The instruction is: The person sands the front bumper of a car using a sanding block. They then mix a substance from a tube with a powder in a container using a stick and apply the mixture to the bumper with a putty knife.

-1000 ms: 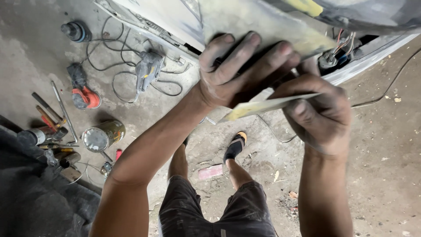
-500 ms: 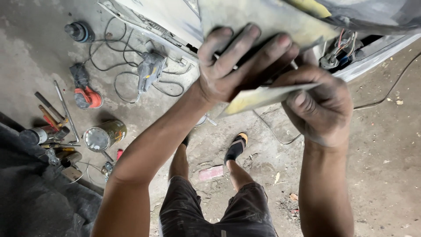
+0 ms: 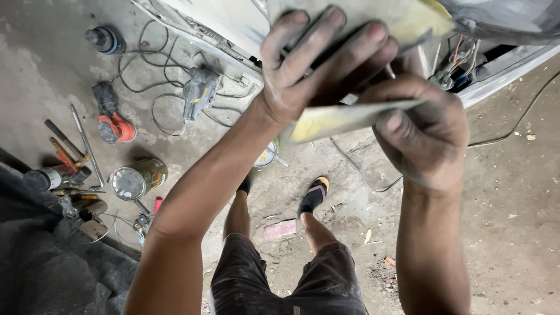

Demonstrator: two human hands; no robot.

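Both hands sit slightly higher and further left than half a second ago, and the yellowish sheet has slid up with them along the panel.

Left hand: fingers spread wide and flat, pressing on the yellowish sheet against the pale panel at the far side of the scene. Palm and fingers dusty grey.

Right hand: curled shut round the near right edge of the sheet, thumb on top, pinching it. The sheet's near edge bends out toward the camera between the two hands, which lie just beside each other.

Right of the hands: a bundle of coloured wires hangs out of an opening in the panel's edge. A thin cable loops over the concrete floor below.

Left side of the floor, well apart from the hands:
- grey power sander with its cord coiled around it
- red and black power tool
- dark spray can, far left
- open round tin, lying on its side
- long metal rods and screwdrivers just left of the tin

Near centre: the person's legs in dark dusty shorts, one foot in a black sandal. A small pinkish block lies between the feet. Dark cloth covers the near left corner.
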